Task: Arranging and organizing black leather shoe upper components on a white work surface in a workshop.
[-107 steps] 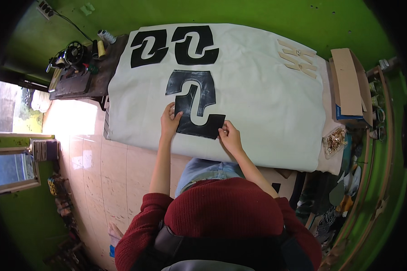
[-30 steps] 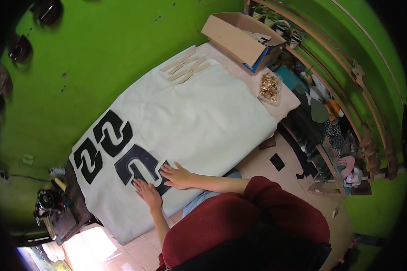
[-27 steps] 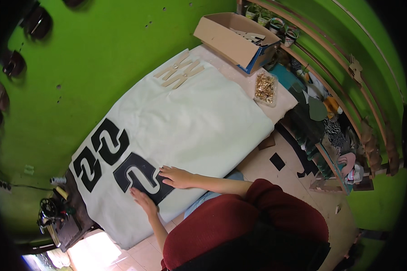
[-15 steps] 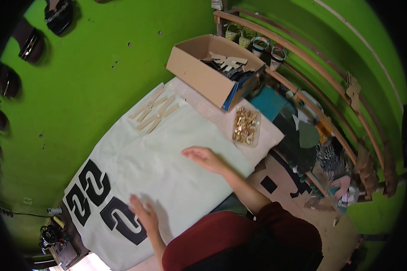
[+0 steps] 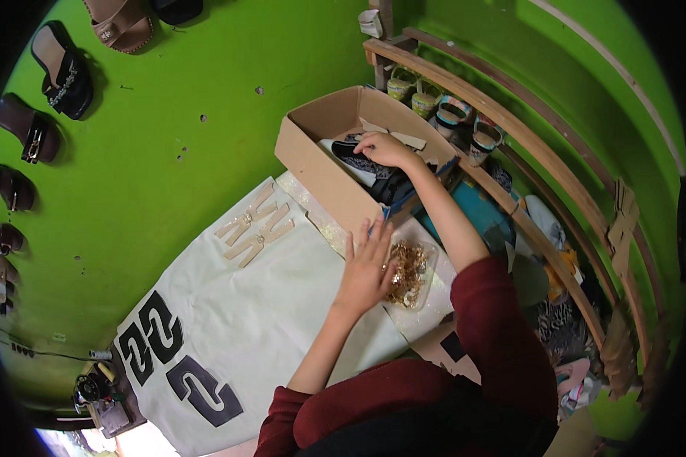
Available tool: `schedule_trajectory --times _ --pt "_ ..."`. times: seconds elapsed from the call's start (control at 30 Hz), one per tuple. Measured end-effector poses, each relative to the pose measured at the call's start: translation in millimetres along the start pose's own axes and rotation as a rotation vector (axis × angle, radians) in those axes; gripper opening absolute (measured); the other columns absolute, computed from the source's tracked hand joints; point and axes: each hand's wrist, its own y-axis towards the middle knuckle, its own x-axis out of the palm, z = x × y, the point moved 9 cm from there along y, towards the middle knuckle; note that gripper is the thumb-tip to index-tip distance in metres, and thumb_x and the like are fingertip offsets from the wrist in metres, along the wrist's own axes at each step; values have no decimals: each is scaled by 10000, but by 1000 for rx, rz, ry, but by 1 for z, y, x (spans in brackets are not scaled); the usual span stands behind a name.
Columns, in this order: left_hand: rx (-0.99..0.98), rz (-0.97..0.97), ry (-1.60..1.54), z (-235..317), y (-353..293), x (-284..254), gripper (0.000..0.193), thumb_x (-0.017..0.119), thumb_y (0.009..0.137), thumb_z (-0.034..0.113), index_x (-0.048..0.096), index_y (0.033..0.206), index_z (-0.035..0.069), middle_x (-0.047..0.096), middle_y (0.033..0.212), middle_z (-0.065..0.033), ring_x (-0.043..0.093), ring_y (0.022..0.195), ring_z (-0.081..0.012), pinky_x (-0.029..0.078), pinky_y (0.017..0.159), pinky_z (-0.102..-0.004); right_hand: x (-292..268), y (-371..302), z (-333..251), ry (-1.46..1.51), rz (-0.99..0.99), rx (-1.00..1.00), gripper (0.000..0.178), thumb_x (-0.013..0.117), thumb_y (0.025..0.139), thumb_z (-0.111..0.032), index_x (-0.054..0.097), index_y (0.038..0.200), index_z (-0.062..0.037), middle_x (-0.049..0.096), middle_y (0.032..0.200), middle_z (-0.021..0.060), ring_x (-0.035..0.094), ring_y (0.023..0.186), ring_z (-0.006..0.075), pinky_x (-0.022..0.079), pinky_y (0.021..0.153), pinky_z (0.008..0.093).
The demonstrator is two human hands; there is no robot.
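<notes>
My right hand is inside a cardboard box, its fingers closed on a black patterned piece with a pale edge among other dark and beige cut pieces. My left hand is spread open and holds nothing. It hovers by the box's near corner, partly over a clear plastic tub of gold-coloured metal fittings. Beige crossed strap pieces with small ornaments lie at the far left of the white sheet. Black cut-out pieces lie nearer on that sheet.
Sandals hang on the green wall at the left. Wooden rails run along the right, with small patterned baskets beside them. A dark machine stands at the lower left. Cloth and scraps are heaped below the rails.
My right hand has moved from above the sheet into the box and closed on a piece. My left hand has moved from beside the black cut-outs to the fittings tub. The view has shifted.
</notes>
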Motion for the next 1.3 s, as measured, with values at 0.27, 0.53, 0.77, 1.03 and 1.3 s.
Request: schedule_trajectory --times 0.27,0.53,0.77,1.03,1.3 --pt "-122 -42 14 -29 -18 21 576 522 864 194 297 1377 59 178 1464 -182 157 1353 -374 134 1066 -549 74 66 106 -300 -329 365 297 567 709 -143 684 976 -84 623 1045 187 613 959 296 462 854 361" --pt "-342 121 -164 -71 -64 -1 518 554 845 179 386 1326 88 206 1455 -202 193 1336 -405 182 1057 -525 -32 42 34 228 235 14 145 684 680 -134 709 799 -56 676 754 112 648 713 183 496 684 292" --pt "-362 303 -684 -85 -74 -19 504 574 857 191 403 1308 46 303 1417 -197 308 1302 -349 291 1031 -419 -39 -56 -52 1114 247 115 148 638 808 -82 666 934 -11 651 813 23 587 701 56 442 584 176" --pt "-419 770 -1323 -122 -161 -96 585 560 873 316 346 1300 -21 528 1197 -126 517 1130 -235 425 925 -334 133 -136 -230 1214 -217 9 149 636 803 -11 661 949 4 645 853 20 569 760 46 453 685 175" --pt "-627 1001 -1202 -113 -345 -142 391 542 875 69 430 1234 -38 595 1023 -134 636 910 -237 533 776 -323 243 -215 -328 941 -189 -196 165 568 838 6 652 980 5 644 914 53 596 783 80 473 694 194"
